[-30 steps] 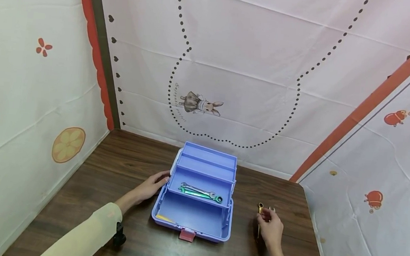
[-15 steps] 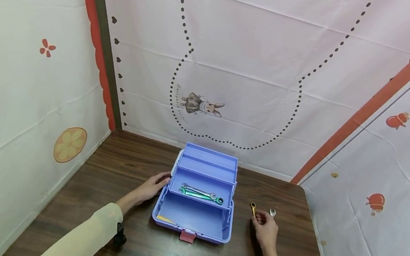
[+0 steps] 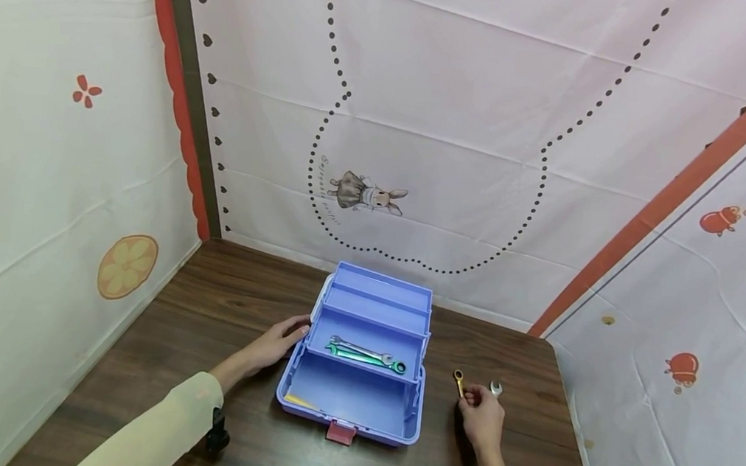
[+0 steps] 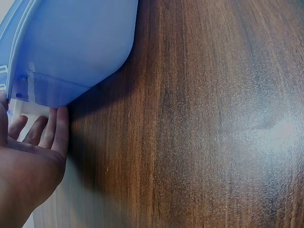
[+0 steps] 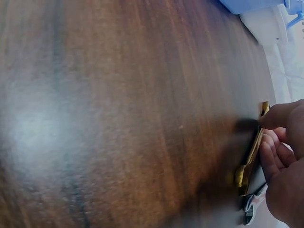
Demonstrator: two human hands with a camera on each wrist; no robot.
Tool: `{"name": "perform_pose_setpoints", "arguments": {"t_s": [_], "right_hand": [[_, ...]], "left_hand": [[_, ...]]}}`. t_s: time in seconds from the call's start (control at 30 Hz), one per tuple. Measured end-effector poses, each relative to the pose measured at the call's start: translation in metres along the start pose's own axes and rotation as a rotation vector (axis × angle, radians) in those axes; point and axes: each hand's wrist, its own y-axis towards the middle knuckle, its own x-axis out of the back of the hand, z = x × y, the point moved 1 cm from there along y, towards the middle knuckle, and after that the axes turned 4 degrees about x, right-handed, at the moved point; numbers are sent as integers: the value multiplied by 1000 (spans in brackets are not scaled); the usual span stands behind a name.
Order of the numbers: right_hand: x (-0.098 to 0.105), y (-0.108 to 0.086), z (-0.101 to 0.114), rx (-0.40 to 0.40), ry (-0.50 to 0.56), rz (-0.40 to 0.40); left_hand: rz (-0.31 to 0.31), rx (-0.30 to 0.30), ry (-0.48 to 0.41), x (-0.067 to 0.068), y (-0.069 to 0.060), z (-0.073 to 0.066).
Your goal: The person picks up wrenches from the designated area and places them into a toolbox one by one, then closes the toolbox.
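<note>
On the table stands an opened blue toolbox (image 3: 358,402) with stepped trays. My left hand (image 3: 273,343) rests against its left rear side; in the left wrist view its fingers (image 4: 58,135) extend fairly straight beside the box. A silver wrench (image 3: 356,345) and a green ratcheting wrench (image 3: 369,358) lie crossed in the lower tray. Right of the box, my right hand (image 3: 484,420) pinches a gold ratcheting wrench (image 3: 459,381) between thumb and fingers, low over or on the table. Behind that hand lies another silver wrench (image 3: 495,389), partly hidden.
A yellow item (image 3: 300,401) lies in the toolbox's bottom at the front left. The red latch (image 3: 341,433) hangs at its front. Printed cloth walls (image 3: 433,157) enclose the wooden table (image 3: 207,300) at the back and sides.
My right hand has shifted slightly left with the gold wrench, away from the silver wrench, then stayed almost still. My left hand has kept its place at the toolbox.
</note>
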Motion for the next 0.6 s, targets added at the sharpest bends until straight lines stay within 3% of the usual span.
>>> {"name": "perform_pose_setpoints", "arguments": {"t_s": [0.27,0.6], "right_hand": [[5,1,3,-17,-26,59],[1,4,0,-21,-39,57]], "left_hand": [[-4,-6,4,-2,4,4],[4,-11,5,1,2,2]]}}
